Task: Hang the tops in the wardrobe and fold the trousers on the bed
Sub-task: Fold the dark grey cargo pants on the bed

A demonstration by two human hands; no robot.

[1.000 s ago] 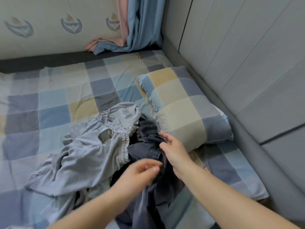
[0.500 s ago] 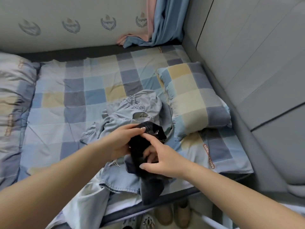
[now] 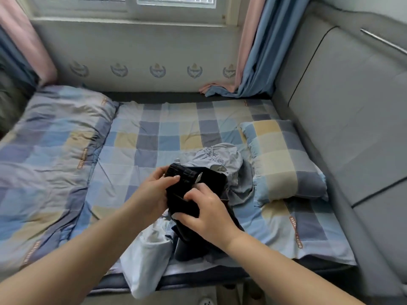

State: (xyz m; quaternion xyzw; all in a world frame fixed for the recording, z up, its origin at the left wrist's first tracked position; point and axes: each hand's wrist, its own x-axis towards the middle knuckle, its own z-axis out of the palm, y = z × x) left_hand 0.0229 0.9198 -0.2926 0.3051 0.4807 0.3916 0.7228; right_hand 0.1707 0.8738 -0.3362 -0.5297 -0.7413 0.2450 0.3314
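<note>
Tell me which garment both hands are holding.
The dark garment, gripped by the left hand and right hand; the light grey garment and pale blue garment lie untouched.

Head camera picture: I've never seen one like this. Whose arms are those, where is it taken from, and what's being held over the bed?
No machine here: a person wears a wide-angle camera on the head, looking down at their own arms. The left hand and right hand both grip a dark garment, bunched and lifted above a checked bedsheet. Behind it lies a pale grey garment; light blue jeans hang over the bed's near edge. A checked pillow lies to the right, a folded duvet to the left.
</note>
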